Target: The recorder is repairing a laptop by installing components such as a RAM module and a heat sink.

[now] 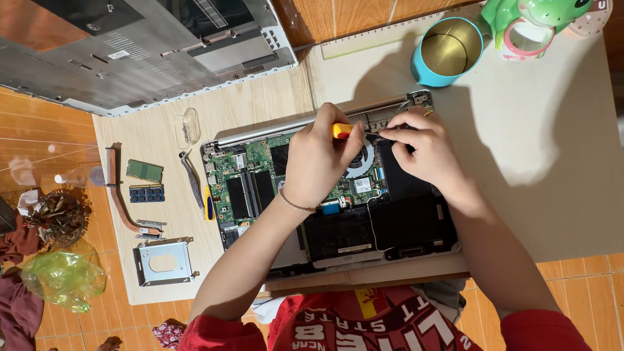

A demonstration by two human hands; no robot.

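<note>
Orange tiled floor point(52, 130), pale wooden board point(156, 130), grey tabletop point(546, 149)

The scene is bright, lit by warm, hard light that seems to come from the upper left of the frame. Strong, sharp-edged shadows fall to the lower right: a broad dark one of the arms and head crosses the pale surface point(552, 162) at the right, and the blue cup point(447, 52) throws one beside itself. The grey cover point(130, 58) at upper left shows mild glare. Focus is crisp in the middle, over the circuit board point(250, 185). The left edge, on the orange floor point(39, 130), looks softer, with pale washed-out patches.
</note>
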